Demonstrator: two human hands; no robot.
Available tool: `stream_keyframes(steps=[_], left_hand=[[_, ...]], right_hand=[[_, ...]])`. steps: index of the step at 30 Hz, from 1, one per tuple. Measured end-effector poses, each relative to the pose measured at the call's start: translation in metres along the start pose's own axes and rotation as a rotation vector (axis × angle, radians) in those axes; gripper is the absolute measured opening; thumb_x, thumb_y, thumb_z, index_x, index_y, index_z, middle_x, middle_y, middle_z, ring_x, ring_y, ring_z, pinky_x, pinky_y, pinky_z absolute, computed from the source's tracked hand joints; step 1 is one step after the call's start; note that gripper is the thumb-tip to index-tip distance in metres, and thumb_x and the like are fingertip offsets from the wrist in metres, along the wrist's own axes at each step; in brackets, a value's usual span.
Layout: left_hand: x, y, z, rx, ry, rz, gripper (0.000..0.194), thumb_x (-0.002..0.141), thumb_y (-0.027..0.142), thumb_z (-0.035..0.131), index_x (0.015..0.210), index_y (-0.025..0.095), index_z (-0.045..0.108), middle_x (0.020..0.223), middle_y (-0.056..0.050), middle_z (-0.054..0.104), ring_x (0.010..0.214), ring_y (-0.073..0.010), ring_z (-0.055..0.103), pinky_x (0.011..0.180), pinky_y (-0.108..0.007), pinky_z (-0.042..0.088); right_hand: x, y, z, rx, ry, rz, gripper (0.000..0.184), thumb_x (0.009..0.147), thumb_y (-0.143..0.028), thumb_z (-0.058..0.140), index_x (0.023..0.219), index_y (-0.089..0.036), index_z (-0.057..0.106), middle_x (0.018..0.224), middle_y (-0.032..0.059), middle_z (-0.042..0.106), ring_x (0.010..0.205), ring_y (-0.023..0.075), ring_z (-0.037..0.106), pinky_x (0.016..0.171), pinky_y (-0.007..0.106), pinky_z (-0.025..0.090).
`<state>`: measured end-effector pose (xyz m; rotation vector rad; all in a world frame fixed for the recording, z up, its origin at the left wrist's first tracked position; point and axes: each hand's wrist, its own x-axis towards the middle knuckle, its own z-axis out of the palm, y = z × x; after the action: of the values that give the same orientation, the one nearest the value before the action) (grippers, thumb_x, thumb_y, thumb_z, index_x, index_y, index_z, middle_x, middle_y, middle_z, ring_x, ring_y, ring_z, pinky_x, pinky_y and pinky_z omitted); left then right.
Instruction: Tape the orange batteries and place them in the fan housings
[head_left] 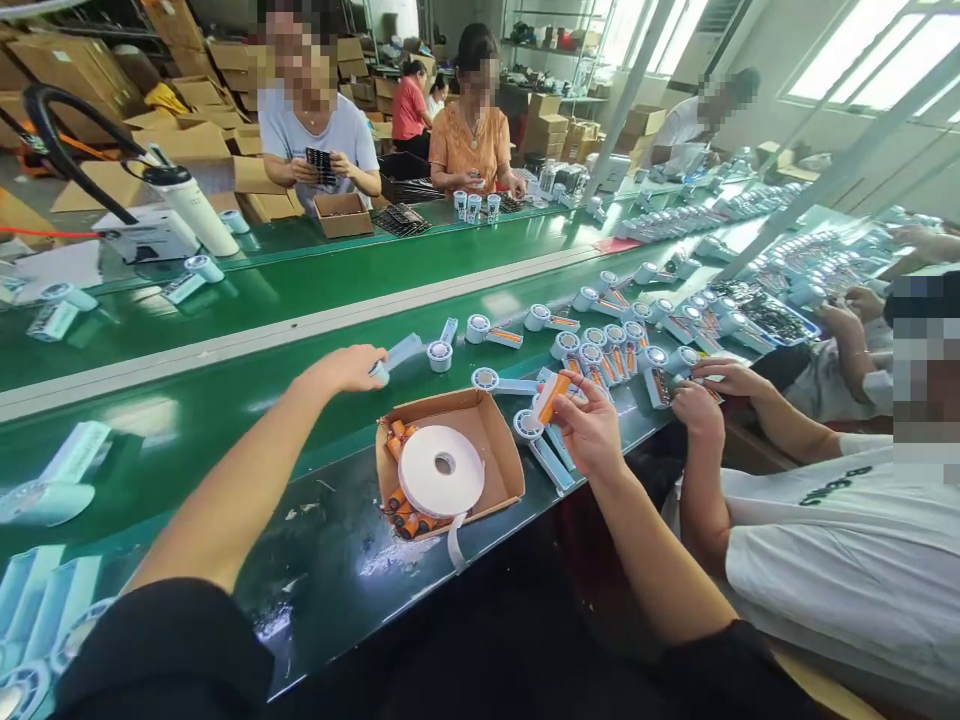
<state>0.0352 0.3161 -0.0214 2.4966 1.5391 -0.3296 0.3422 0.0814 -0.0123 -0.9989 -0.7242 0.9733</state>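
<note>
Stretched out over the green belt, my left hand (351, 368) is closed on a light blue handheld fan housing (405, 351), whose handle points away to the right. Its fingertips are partly hidden. My right hand (592, 428) pinches an orange battery (553, 396) with a white strip along one side, held above some fan housings. Between my arms lies a cardboard tray (504, 470) with several orange batteries (407, 522) inside. A roll of white tape (465, 470) rests on top of them, its loose end hanging over the tray's front.
Several fan housings (592, 360) with orange batteries lie to the right; others (56, 470) lie at left. A co-worker's hands (701, 395) work close at my right. Across the green belt (300, 270) sit two people beside a small box (343, 216). A white bottle (196, 210) stands far left.
</note>
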Motion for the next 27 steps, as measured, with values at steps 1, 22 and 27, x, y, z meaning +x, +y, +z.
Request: stream_keyframes(steps=[1, 22, 27], left_hand=[[-0.008, -0.01, 0.005, -0.001, -0.01, 0.029, 0.044, 0.101, 0.045, 0.069, 0.135, 0.018, 0.064, 0.137, -0.011, 0.065, 0.119, -0.0275, 0.067, 0.1, -0.05, 0.059], [-0.037, -0.003, 0.044, -0.373, 0.156, -0.03, 0.037, 0.103, 0.043, 0.066, 0.131, 0.019, 0.067, 0.136, -0.011, 0.067, 0.124, -0.0267, 0.065, 0.107, -0.052, 0.056], [-0.029, 0.004, 0.044, -0.407, 0.161, -0.059, 0.038, 0.103, 0.043, 0.067, 0.132, 0.019, 0.066, 0.137, -0.011, 0.066, 0.124, -0.027, 0.065, 0.106, -0.053, 0.056]], right_hand=[[0.006, 0.001, 0.005, -0.038, -0.045, 0.012, 0.057, 0.065, -0.045, 0.1, 0.112, -0.025, 0.074, 0.085, 0.0018, 0.083, 0.073, 0.0208, 0.079, 0.063, 0.03, 0.064], [0.106, 0.102, 0.156, -1.121, -0.849, -0.211, 0.019, 0.089, -0.024, 0.069, 0.107, -0.023, 0.072, 0.085, 0.0011, 0.084, 0.081, 0.0194, 0.078, 0.085, 0.033, 0.06], [0.11, 0.096, 0.156, -1.341, -0.933, -0.287, 0.019, 0.095, -0.024, 0.068, 0.113, -0.024, 0.072, 0.098, 0.004, 0.085, 0.09, 0.0214, 0.079, 0.083, 0.031, 0.056]])
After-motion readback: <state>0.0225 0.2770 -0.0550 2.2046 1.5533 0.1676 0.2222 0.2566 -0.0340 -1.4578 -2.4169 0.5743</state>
